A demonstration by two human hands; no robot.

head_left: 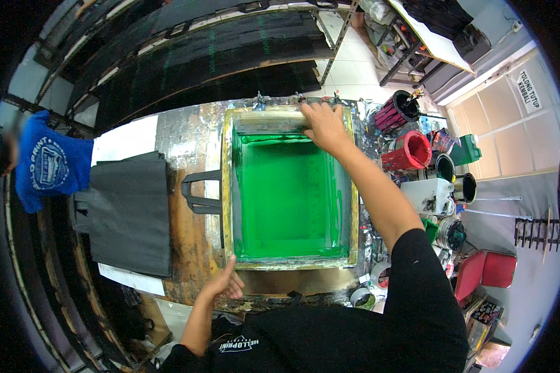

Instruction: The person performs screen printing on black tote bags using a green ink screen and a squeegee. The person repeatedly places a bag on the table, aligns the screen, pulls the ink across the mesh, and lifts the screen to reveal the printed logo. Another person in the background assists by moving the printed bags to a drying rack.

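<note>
presently, a rectangular printing frame (228, 193) with pale, yellow-stained edges lies flat in the middle of a paint-marked worktop (190, 248), right before the person. the mesh (286, 193) inside it is coated in bright green, with thicker wet streaks along its right side and far end. a grey bar (267, 124) lies across the far inner end of the frame.

the right hand (325, 126) reaches over the frame and rests on its far end, toward the right corner. its fingers are bent over the edge; some tips are hidden, so i cannot tell whether they pinch the frame or only press on it. the left hand (225, 284) is at the near left corner, one digit stretched up toward the wood and the other fingers loosely curled, slightly apart, with nothing in them; whether that tip touches the corner i cannot tell.

dark handles (203, 176) stick out from under the frame's left side. farther left, a stack of dark grey fabric bags (130, 214) lies partly over a white sheet (134, 133). a person in a blue shirt (56, 158) is just beyond it. along the right stand a red pot (397, 153) and a white jug (426, 193).
</note>
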